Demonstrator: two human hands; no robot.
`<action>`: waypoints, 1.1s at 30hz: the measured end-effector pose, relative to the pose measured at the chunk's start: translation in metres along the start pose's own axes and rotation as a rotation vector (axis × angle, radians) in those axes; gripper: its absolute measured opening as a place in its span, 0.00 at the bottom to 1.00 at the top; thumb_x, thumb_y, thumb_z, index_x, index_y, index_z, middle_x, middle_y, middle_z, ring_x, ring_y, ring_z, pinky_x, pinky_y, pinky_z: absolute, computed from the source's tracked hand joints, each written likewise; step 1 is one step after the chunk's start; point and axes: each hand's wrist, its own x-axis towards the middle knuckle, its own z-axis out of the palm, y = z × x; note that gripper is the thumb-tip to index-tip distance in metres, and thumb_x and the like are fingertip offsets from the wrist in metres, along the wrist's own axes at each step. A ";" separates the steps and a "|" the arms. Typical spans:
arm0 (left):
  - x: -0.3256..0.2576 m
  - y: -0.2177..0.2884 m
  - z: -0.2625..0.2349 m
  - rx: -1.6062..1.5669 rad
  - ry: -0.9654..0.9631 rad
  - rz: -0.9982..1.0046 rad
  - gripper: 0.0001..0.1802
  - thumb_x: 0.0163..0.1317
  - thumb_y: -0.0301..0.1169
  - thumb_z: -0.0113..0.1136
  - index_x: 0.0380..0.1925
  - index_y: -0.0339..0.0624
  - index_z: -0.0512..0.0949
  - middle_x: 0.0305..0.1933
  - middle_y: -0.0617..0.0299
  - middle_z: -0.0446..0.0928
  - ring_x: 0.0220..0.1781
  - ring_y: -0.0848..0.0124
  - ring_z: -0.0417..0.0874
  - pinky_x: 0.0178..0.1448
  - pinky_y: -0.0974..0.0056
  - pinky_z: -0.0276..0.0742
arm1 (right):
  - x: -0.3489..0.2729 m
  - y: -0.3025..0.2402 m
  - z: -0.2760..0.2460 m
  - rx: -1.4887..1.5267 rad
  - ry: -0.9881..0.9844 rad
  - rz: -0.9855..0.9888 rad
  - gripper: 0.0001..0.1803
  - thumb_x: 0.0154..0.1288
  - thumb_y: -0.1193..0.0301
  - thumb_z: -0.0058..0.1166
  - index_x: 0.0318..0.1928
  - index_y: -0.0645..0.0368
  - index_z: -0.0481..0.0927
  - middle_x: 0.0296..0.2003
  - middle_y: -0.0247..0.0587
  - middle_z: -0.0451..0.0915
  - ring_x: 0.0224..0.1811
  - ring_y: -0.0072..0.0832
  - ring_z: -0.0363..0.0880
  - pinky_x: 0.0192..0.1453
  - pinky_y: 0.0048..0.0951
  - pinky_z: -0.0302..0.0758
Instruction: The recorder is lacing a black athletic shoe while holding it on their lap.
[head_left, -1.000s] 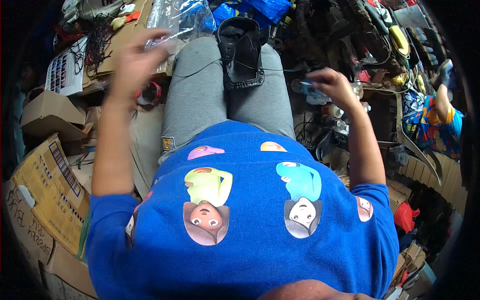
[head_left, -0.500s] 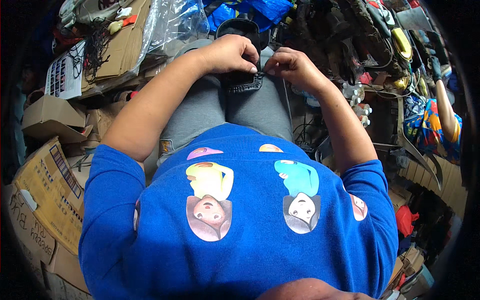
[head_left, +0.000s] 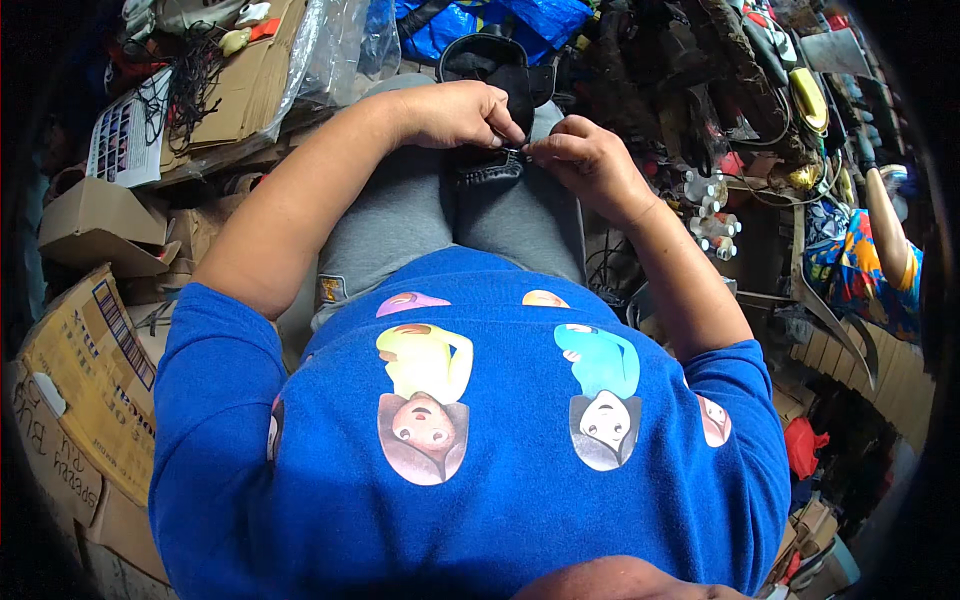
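Note:
Across my grey-trousered thighs lies a black shoe (head_left: 492, 172), its rounded, ridged end towards me and its wide opening pointing away. My left hand (head_left: 465, 112) reaches over it from the left, thumb and forefinger closed on the shoe near its ridged edge. From the other side comes my right hand (head_left: 592, 160), thumb and forefinger pinched together at the shoe's right edge, almost meeting the left fingertips. Whatever is in that right pinch is too small to make out. Part of the shoe's upper is hidden behind my left fingers.
Cardboard boxes (head_left: 105, 228) and flattened cardboard with black cords (head_left: 195, 105) crowd the left. Blue plastic sheeting (head_left: 545, 25) lies beyond the shoe. Small bottles (head_left: 718, 228) stand on the right, near a curved metal strip (head_left: 825, 315). Another person's arm (head_left: 888, 225) shows far right.
My fingertips remain at the shoe's edge, the right hand slightly lower and the left fingers shifted a little. The shoe's opening shows more. The other person's arm has moved slightly.

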 end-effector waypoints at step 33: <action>-0.117 0.028 0.003 0.150 0.276 -0.372 0.17 0.56 0.28 0.59 0.47 0.39 0.77 0.41 0.48 0.79 0.44 0.54 0.79 0.51 0.57 0.73 | -0.036 0.024 -0.046 1.450 0.379 0.509 0.13 0.63 0.64 0.56 0.40 0.61 0.79 0.28 0.27 0.75 0.30 0.16 0.70 0.39 0.21 0.69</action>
